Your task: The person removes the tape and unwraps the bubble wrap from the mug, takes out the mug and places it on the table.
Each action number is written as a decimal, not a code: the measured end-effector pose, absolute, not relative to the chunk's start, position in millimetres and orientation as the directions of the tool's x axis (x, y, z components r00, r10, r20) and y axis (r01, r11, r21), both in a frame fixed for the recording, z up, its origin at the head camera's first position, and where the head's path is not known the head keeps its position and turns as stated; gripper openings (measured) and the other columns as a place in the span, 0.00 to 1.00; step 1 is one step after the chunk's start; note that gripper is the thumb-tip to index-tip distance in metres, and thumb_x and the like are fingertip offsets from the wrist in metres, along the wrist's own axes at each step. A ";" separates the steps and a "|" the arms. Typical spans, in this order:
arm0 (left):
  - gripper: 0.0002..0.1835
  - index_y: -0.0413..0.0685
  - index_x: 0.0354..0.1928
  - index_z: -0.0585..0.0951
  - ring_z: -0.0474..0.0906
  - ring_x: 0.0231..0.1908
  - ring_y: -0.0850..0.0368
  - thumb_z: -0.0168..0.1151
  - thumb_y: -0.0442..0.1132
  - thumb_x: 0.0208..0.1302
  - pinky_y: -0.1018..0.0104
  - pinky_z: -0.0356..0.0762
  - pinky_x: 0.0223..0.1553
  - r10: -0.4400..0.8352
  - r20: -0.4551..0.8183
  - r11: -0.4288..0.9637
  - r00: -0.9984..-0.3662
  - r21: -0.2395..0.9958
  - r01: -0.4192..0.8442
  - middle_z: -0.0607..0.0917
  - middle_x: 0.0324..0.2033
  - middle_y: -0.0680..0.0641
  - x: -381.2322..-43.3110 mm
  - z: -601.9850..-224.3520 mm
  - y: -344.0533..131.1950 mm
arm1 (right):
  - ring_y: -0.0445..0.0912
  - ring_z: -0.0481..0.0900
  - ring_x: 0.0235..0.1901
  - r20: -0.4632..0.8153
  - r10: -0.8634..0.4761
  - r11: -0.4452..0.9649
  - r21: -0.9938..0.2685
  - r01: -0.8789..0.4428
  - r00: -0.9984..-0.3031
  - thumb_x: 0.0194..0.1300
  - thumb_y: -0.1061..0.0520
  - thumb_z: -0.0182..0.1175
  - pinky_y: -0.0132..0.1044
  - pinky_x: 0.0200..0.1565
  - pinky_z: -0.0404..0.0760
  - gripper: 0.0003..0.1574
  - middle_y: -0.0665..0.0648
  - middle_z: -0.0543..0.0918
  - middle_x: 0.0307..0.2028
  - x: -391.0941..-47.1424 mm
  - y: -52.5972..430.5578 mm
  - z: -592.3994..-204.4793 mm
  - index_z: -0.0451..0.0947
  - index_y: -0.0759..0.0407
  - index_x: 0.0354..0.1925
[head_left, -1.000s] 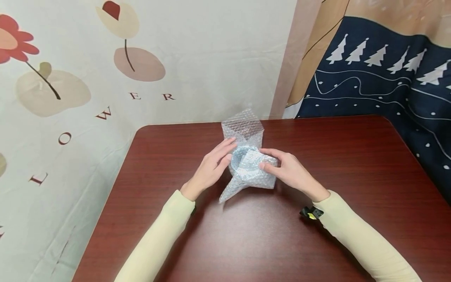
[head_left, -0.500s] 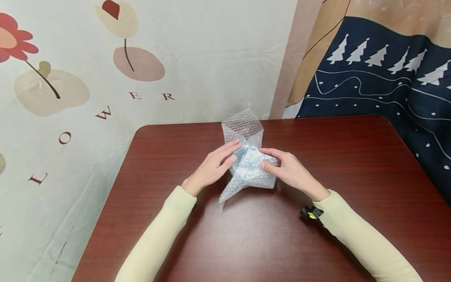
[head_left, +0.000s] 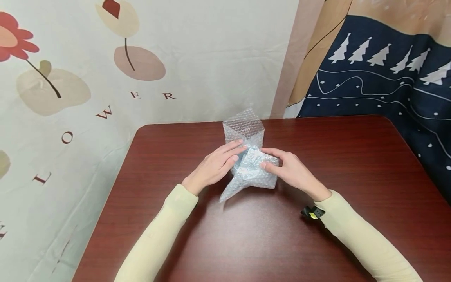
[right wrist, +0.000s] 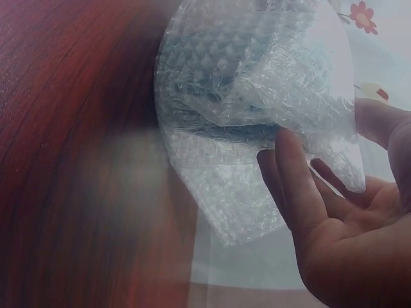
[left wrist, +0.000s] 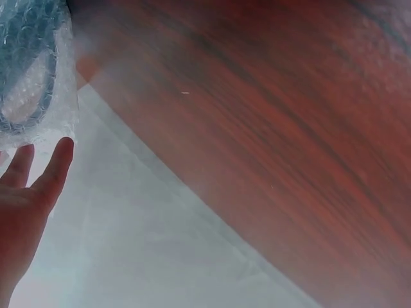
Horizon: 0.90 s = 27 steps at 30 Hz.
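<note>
A sheet of bubble wrap [head_left: 258,176] is folded around a bluish thing with a round rim [left wrist: 50,83]. What that thing is cannot be told through the plastic. One end of the sheet stretches toward the back edge, and a pointed corner sticks out in front. My left hand [head_left: 213,164] comes from the left with its fingers extended, the fingertips resting on the wrap near the rim. On the other side, my right hand [head_left: 292,168] holds the folded flap down, thumb in front and index finger behind. The right wrist view shows its bent fingers [right wrist: 295,173] against the plastic.
The bundle lies on a dark red wooden table [head_left: 246,243], near its back edge. Behind it hangs a pale cloth [head_left: 211,58] printed with flowers and letters. A navy cloth [head_left: 370,86] with white trees hangs at the right. A black device [head_left: 312,212] sits at the right wrist.
My left hand has slid right and inward over the bubble wrap, so its fingers cover more of the rim. My right hand and the bundle stay almost still.
</note>
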<state>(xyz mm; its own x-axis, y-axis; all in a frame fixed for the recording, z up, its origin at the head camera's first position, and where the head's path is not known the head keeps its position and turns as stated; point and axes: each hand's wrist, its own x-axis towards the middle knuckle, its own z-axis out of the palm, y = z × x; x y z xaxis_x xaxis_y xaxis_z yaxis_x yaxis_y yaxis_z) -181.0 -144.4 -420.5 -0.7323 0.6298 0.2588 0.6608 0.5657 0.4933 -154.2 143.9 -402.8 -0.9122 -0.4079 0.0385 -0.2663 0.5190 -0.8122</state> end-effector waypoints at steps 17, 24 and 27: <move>0.27 0.65 0.78 0.68 0.52 0.78 0.64 0.45 0.58 0.82 0.53 0.58 0.75 0.647 0.194 0.571 -0.737 0.517 0.638 0.59 0.79 0.62 -178.8 -418.3 -147.5 | 0.50 0.78 0.56 0.070 -0.401 0.513 -0.809 -0.287 -0.913 0.71 0.46 0.66 0.49 0.54 0.78 0.34 0.58 0.80 0.65 -152.0 143.8 -402.7 0.75 0.55 0.71; 0.27 0.67 0.78 0.67 0.52 0.78 0.65 0.44 0.58 0.82 0.53 0.59 0.75 0.640 0.184 0.596 -0.746 0.495 0.632 0.59 0.79 0.64 -179.4 -418.6 -146.4 | 0.49 0.76 0.48 0.157 -0.317 0.527 -0.791 -0.311 -0.935 0.66 0.48 0.72 0.46 0.46 0.75 0.26 0.54 0.83 0.54 -147.4 143.5 -401.4 0.81 0.54 0.59; 0.28 0.66 0.78 0.67 0.53 0.78 0.64 0.44 0.58 0.82 0.53 0.60 0.75 0.640 0.188 0.597 -0.745 0.489 0.636 0.59 0.79 0.62 -179.7 -418.3 -146.4 | 0.47 0.77 0.45 0.202 -0.290 0.519 -0.788 -0.331 -0.935 0.65 0.50 0.74 0.43 0.45 0.76 0.21 0.52 0.84 0.49 -145.0 144.1 -399.7 0.83 0.54 0.53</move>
